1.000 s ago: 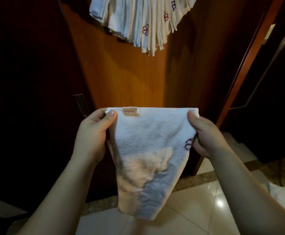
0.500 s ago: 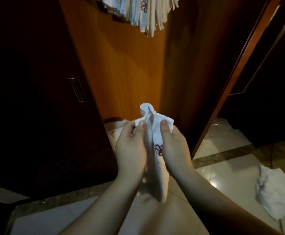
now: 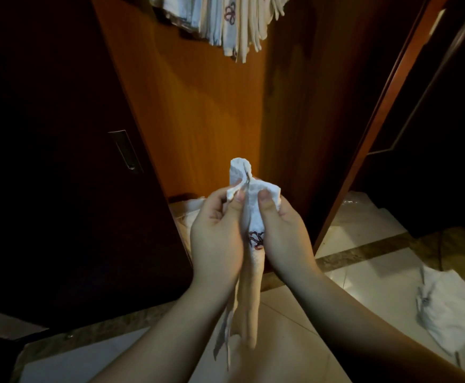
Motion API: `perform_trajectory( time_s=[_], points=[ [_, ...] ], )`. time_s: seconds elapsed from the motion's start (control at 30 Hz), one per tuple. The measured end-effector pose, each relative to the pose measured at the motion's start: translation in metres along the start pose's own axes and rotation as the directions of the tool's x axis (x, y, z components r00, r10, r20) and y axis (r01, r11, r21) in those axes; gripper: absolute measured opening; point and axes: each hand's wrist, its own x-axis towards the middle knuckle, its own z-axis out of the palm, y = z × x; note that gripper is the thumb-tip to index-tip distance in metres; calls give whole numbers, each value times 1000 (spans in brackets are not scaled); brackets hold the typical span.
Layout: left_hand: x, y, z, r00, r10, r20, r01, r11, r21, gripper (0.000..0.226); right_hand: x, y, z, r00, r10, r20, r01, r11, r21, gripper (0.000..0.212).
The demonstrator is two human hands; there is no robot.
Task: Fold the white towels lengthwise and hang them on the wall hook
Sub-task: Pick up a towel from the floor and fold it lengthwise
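Change: since the frame one second back, both hands have come together and the spread towel is now gathered into a narrow strip; against the half-second frame the pose is almost the same.
Left hand [image 3: 216, 239]: thumb and fingers pinch the towel's upper left side.
Right hand [image 3: 285, 236]: thumb and fingers pinch the upper right side, just beside the left hand.
Held towel [image 3: 249, 217]: white, folded lengthwise between the two hands; a crumpled top corner stands above the thumbs and the tail hangs down between the forearms.
Markings: a dark red embroidered motif shows on the held towel at the palms; no writing can be read.
Hung towels [image 3: 234, 23]: a bunch at the top edge against the orange wooden panel [image 3: 198, 120], one with a like motif.
Loose towel [image 3: 452, 308]: white, crumpled on the tiled floor [image 3: 364, 277] at lower right, well apart from the hands.
Surroundings: dark door with a recessed handle [image 3: 125, 150] at left; wooden frame edge at right.
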Motion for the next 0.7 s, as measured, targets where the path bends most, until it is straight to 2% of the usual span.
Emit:
perform_trajectory(
  time_s=[0.13, 0.2, 0.3, 0.37, 0.4, 0.5, 0.6, 0.67, 0.7],
  points=[
    [-4, 0, 0, 997, -7, 71, 5, 1000, 26, 15, -1, 3, 1, 999, -33, 31, 33, 999, 26, 37],
    [-5, -2, -1, 988, -54, 142, 54, 999, 3, 18, -2, 7, 0, 998, -15, 61, 12, 999, 53, 42],
    [-5, -6, -2, 959, -140, 248, 169, 980, -102, 52, -1, 11, -2, 979, 31, 199, -64, 985, 160, 57],
    [-7, -5, -2, 950, -147, 277, 190, 972, -136, 67, 2, 14, -7, 955, 76, 286, -158, 948, 276, 76],
    [-8, -5, -1, 951, -141, 275, 185, 972, -143, 71, 4, 14, -9, 952, 63, 299, -150, 949, 277, 82],
    [-9, -3, 3, 947, -108, 301, 154, 979, -133, 80, 11, 10, -12, 974, -10, 225, -35, 979, 199, 64],
    [-4, 0, 0, 893, -94, 439, 140, 987, -74, 88, 20, 6, -15, 992, 60, 109, -82, 974, 212, 58],
    [4, -1, -8, 898, -36, 439, 43, 999, -7, 79, 29, 0, -23, 990, 76, 116, -96, 980, 176, 47],
    [10, -1, -12, 927, 33, 374, -44, 999, 20, 67, 35, -5, -28, 992, 37, 119, -52, 991, 124, 42]
  ],
)
